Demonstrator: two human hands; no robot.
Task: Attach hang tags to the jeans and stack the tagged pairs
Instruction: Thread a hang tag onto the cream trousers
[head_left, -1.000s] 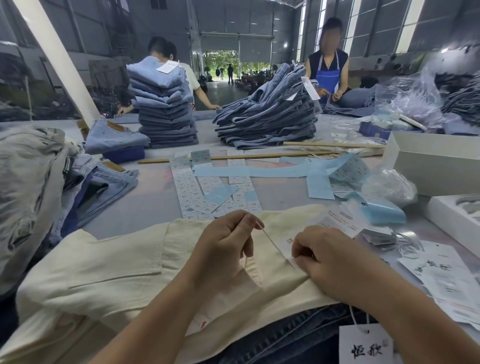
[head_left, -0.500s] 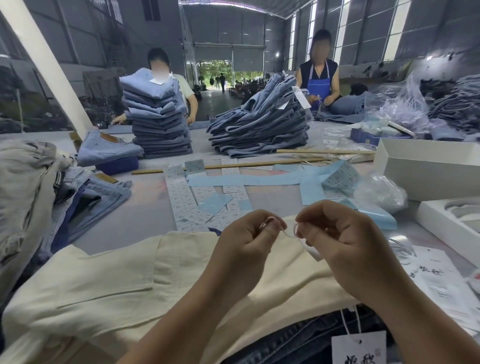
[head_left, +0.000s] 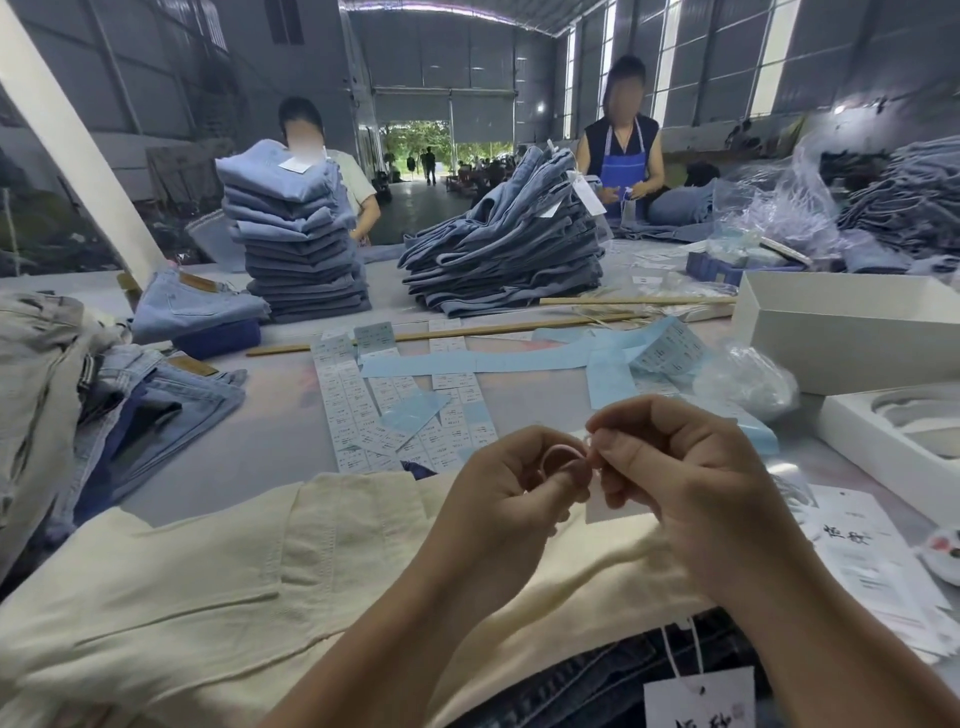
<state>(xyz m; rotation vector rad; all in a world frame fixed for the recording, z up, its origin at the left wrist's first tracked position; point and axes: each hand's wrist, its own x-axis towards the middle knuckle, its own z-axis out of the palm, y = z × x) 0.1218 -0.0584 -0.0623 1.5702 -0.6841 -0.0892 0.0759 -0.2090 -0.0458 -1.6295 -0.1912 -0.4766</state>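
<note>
From the head view, we see the left hand (head_left: 511, 486) and right hand (head_left: 670, 467) raised together over the cream jeans (head_left: 208, 587), each pinching an end of a thin tag string (head_left: 558, 453), likely to close its loop. A white hang tag (head_left: 615, 512) dangles beneath them. On the dark jeans (head_left: 597, 686) below, 1 tagged card (head_left: 698, 699) shows brush-style characters we cannot read.

The hall is lit evenly by daylight from the far doorway (head_left: 441, 140) and right windows (head_left: 670, 62) — edges are bowed, faces blurred, shadows soft.
</note>
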